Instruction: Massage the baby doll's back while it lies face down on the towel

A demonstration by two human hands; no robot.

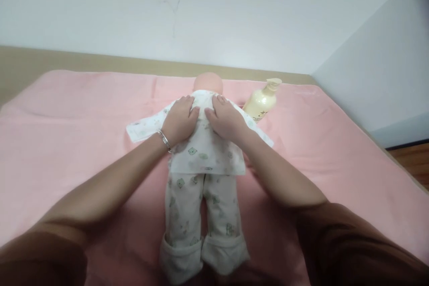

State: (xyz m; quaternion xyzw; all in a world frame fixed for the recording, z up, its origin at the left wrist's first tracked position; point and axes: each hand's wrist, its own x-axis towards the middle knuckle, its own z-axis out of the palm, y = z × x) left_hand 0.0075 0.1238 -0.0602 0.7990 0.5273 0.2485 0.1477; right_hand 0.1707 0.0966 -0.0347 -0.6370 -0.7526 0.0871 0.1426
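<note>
A baby doll [208, 82] lies face down, its bare round head toward the wall. It wears a white printed top [204, 156] and matching trousers [219, 205] with turned-up cuffs. On the upper left of its back rests my left hand [181, 118], a silver bangle at the wrist, fingers stretched toward the shoulder. My right hand [226, 118] lies flat on the upper right of the back, its thumb near the left thumb. Both hands are open and touch the top. The doll's own hands are hidden in the long sleeves.
A cream pump bottle [261, 102] stands or leans just right of the doll's shoulder, partly behind the sleeve. Beneath everything spreads a pink sheet [67, 143]. A white wall [100, 18] rises behind, past a tan edge [117, 63]. Wooden floor [414, 161] shows at the far right.
</note>
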